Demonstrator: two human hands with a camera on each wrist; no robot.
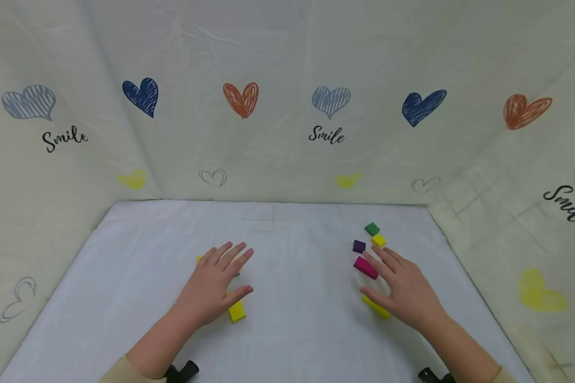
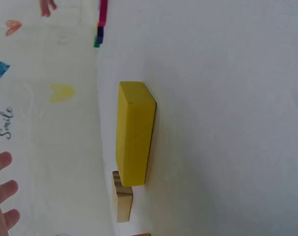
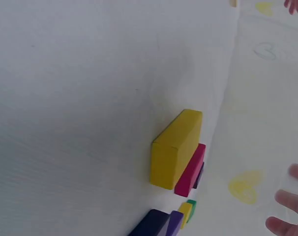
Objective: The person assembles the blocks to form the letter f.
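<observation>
My left hand hovers over the left side of the white table with fingers spread, holding nothing. Partly hidden under it lies a yellow block, seen whole as a long yellow block in the left wrist view. Beyond that block is a small bare-wood block. On the right, my right hand is also spread and holds nothing. Around it lie a yellow block, a magenta block, a dark purple block, a small yellow block and a green block.
The white cloth-covered table has a pale curtain with printed hearts at its back and sides. A dark navy block and a purple block show at the bottom of the right wrist view. An orange edge peeks in below in the left wrist view.
</observation>
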